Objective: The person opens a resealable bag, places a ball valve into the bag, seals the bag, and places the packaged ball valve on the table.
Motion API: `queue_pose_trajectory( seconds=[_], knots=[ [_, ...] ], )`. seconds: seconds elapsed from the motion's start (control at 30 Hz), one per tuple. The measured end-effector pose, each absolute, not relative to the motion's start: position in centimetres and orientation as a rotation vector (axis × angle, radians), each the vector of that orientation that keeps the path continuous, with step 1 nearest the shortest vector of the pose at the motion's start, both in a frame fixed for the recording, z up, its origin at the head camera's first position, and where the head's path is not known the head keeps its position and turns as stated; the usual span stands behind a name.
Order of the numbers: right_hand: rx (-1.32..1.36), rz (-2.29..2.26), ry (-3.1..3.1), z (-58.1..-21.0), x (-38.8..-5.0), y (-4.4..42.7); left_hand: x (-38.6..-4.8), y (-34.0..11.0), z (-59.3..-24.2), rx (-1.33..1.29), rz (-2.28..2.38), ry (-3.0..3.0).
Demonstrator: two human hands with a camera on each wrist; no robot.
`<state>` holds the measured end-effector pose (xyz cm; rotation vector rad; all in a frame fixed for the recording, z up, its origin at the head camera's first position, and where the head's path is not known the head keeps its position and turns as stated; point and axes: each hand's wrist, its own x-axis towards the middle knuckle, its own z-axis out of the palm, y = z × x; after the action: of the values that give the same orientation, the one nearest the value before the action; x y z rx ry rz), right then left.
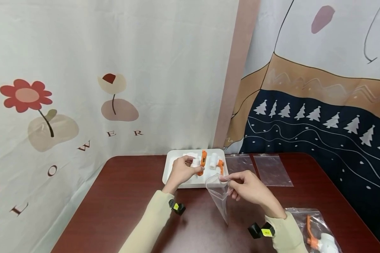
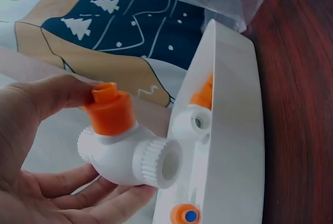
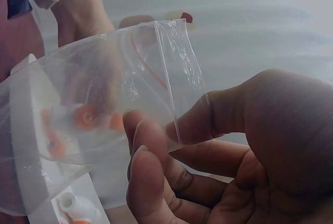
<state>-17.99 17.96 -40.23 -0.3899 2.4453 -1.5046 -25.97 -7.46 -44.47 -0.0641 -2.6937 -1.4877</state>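
Note:
My left hand point(image 1: 183, 171) grips a white plastic valve point(image 2: 122, 153) with an orange top over the left part of the white tray point(image 1: 177, 154); in the left wrist view the thumb lies by the orange part and the fingers under the white body. My right hand point(image 1: 251, 188) pinches a clear plastic bag point(image 1: 217, 193) near its upper edge, right of the tray's front. In the right wrist view the clear bag point(image 3: 104, 78) spreads leftward from the thumb and fingers, with nothing seen inside it.
Other white fittings point(image 1: 213, 161) with orange handles lie in the tray. Flat clear bags point(image 1: 272, 170) lie right of it on the dark red table point(image 1: 123, 196). A bag holding a white and orange valve point(image 1: 326, 242) lies at the front right. Printed curtains hang behind.

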Motion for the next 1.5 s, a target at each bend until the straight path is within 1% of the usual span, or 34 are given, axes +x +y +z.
queue_pose_trajectory(
  seconds=[0.43, 1.03, 1.3, 1.5],
  knots=[
    [-0.384, -1.501, 2.455, -40.3, -18.1, 17.7, -23.8, -8.1, -42.7, -0.177, -1.661, -2.512],
    [-0.349, -1.5, 2.44, -40.6, -17.9, 17.3, -20.0, -7.9, -40.3, -0.394, -2.035, -2.184],
    [-0.385, -1.469, 2.47, -40.7, -17.8, 17.0, -18.6, -7.2, -39.7, -0.531, -2.051, -2.127],
    [-0.361, -1.473, 2.465, -40.5, -17.7, 16.8, -17.8, -6.8, -39.4, -0.643, -2.024, -2.097]
  ],
)
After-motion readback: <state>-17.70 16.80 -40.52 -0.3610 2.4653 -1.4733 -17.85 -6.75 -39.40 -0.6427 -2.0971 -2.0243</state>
